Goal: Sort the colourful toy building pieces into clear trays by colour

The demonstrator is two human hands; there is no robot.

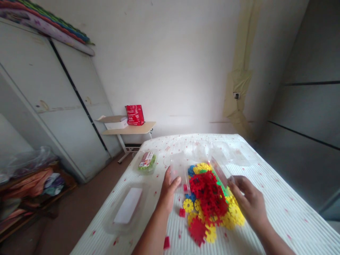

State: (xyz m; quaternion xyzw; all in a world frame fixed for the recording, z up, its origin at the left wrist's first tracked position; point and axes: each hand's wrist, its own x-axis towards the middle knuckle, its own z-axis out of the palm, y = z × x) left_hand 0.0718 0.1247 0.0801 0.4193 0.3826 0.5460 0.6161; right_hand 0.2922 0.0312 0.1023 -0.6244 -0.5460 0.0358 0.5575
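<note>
on the white ribbed tablecloth (281,187): l. hand (169,188) clamped on clear plastic box (178,165), r. hand (249,199) on clear rectangular plastic piece (221,173); betw., notched red/yellow/blue/green plastic pieces (208,191) heaped loose (prob. unsorted).

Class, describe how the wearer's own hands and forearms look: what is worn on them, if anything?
The left hand and right hand are gloveless. No sleeve shows on the left forearm or right forearm, and no watch or bracelet is visible. The picture is too soft to rule out a small ring.
</note>
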